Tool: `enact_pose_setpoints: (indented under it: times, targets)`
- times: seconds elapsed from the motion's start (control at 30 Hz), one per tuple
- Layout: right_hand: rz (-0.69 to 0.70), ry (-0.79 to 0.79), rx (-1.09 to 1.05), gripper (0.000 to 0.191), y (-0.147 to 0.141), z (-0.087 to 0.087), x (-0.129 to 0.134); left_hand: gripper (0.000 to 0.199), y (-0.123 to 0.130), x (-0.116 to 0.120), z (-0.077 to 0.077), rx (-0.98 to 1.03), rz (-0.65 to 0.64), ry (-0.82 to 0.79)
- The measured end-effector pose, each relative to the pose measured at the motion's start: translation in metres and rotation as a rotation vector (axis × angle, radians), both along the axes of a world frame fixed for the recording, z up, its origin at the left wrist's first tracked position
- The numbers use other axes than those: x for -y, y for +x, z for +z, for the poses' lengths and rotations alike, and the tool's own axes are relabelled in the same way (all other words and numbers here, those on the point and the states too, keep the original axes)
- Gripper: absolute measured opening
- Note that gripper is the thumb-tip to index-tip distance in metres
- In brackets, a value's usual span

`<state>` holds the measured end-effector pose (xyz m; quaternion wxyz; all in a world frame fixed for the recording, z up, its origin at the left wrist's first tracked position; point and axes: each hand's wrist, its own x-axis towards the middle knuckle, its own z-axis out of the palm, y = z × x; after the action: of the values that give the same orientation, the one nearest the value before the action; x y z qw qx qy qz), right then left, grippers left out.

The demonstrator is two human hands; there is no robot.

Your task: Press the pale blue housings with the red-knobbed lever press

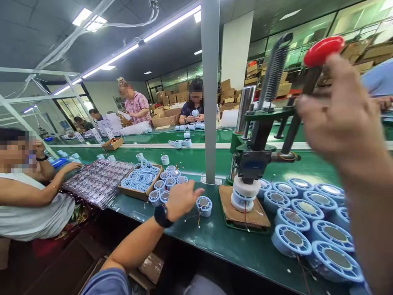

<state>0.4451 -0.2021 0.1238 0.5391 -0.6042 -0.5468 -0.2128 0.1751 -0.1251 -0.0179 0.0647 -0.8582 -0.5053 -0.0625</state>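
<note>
My right hand (346,110) is on the lever (311,80) of a hand press (256,135), its fingers around the bar just below the red knob (324,51). Under the ram, a white round pressing block (246,187) sits on a blue-and-white round housing (242,203) with thin wires hanging in front. That housing stands on a brown board (229,205) at the press's base. Over the bench, my left hand (181,200) has its thumb stretched out and appears to hold nothing; its other fingers are partly hidden. Just right of it stands a single blue round housing (204,206) with wires.
Many blue housings (293,219) crowd the bench right of the press. Left of my left hand are more housings (170,182), a cardboard box of blue rings (139,178) and a sheet of packed parts (98,180). A grey post (210,90) rises ahead. Co-workers sit and stand nearby.
</note>
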Motion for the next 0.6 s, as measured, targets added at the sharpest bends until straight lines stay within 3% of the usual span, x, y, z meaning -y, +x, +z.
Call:
enact_pose_setpoints:
  times: [0.07, 0.17, 0.23, 0.27, 0.37, 0.5, 0.6]
  targets:
    - [0.016, 0.107, -0.09, 0.063, -0.024, -0.067, 0.012, 0.039, -0.041, -0.02, 0.014, 0.043, 0.155, 0.085]
    - [0.005, 0.03, -0.271, 0.081, -0.057, -0.172, 0.016, 0.037, -0.112, -0.05, 0.027, 0.011, 0.307, 0.081]
    - [0.029, -0.114, -0.397, 0.094, -0.07, -0.219, 0.011, 0.033, -0.151, -0.064, 0.028, -0.024, 0.283, 0.01]
    - [0.043, -0.176, -0.455, 0.096, -0.073, -0.233, 0.007, 0.031, -0.165, -0.069, 0.027, -0.04, 0.245, -0.038]
    - [0.064, -0.232, -0.576, 0.093, -0.072, -0.245, -0.004, 0.026, -0.187, -0.08, 0.019, -0.065, 0.118, -0.164]
    - [0.074, -0.15, -0.639, 0.086, -0.069, -0.236, -0.014, 0.025, -0.191, -0.089, 0.014, -0.032, 0.041, -0.23]
    - [0.007, -0.076, -0.577, 0.076, -0.079, -0.234, -0.005, 0.035, -0.194, -0.094, 0.016, 0.037, 0.01, -0.262]
